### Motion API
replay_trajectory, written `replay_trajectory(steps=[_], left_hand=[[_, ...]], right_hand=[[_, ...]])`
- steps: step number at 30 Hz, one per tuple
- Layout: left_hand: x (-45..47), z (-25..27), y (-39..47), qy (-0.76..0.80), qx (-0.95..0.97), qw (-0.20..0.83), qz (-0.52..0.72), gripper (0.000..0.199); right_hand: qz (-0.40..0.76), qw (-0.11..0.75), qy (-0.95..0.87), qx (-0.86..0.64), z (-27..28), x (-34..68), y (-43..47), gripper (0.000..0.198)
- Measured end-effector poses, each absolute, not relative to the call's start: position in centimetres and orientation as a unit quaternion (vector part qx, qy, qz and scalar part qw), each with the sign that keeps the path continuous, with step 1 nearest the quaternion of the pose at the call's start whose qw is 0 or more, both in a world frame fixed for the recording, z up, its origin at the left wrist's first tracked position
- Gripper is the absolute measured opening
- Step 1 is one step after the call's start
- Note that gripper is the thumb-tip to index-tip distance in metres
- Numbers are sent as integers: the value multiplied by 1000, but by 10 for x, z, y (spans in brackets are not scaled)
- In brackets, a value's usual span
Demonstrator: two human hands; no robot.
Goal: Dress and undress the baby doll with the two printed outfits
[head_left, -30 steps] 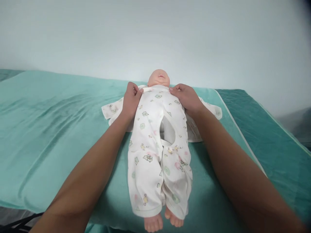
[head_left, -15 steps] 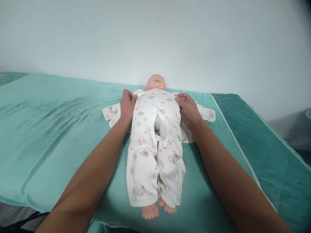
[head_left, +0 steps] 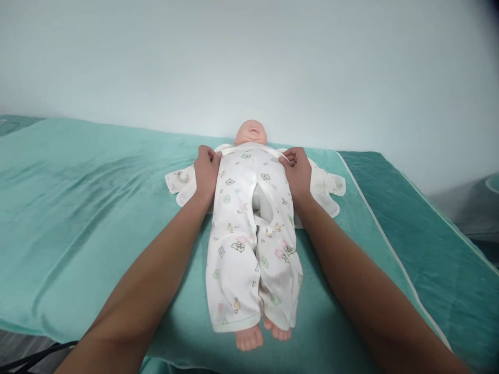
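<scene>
A baby doll (head_left: 251,133) lies on its back, head toward the wall and bare feet toward me. White baby pants (head_left: 237,208) with a bear print cover it from the chest down to the ankles, with an opening at the crotch. A matching baby top (head_left: 327,187) is spread out beneath and beside it, sleeves stretched outward. At the upper left edge of the pants, my left hand (head_left: 207,169) is closed, thumb and fingers pinching the fabric. Opposite it, my right hand (head_left: 298,169) pinches the upper right edge of the pants.
A light green cloth (head_left: 97,208) with some creases covers the table. To the right a darker green cloth (head_left: 409,223) shows past its white edge. A pale wall (head_left: 249,62) stands right behind the doll's head. Dark cables (head_left: 42,356) show at the lower left.
The pants and the doll's feet have shifted slightly to the right. My right hand has moved a little inward and its fingers have closed more on the fabric. My left hand has barely moved.
</scene>
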State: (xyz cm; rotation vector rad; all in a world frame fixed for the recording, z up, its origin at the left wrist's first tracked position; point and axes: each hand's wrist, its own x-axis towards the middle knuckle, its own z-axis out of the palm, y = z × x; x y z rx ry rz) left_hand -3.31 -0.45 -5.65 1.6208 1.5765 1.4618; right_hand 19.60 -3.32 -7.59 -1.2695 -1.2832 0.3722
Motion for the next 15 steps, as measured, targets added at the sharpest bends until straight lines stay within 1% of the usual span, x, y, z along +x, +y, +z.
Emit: replay_trajectory(steps=[4,9,11,13,15], left_hand=[[-34,-57,-3,546,647,219,484,15],[-39,-60,-2,509,717,133,458,3],[-42,-59,0,479,740,113,458,5],[-43,-58,1,447,754,149,457,7],[-44,-54,1,420,750,232,455,10]], right_hand=[[148,574,-596,-542,-77,197,-32,6],[88,536,-666,-511,-73,201,-34,12],[82,524,-683,-503,-71,203,-33,14],[88,520,-686,-501,-69,206,-30,12],[112,518,-688,-495,-66,207,-26,7]])
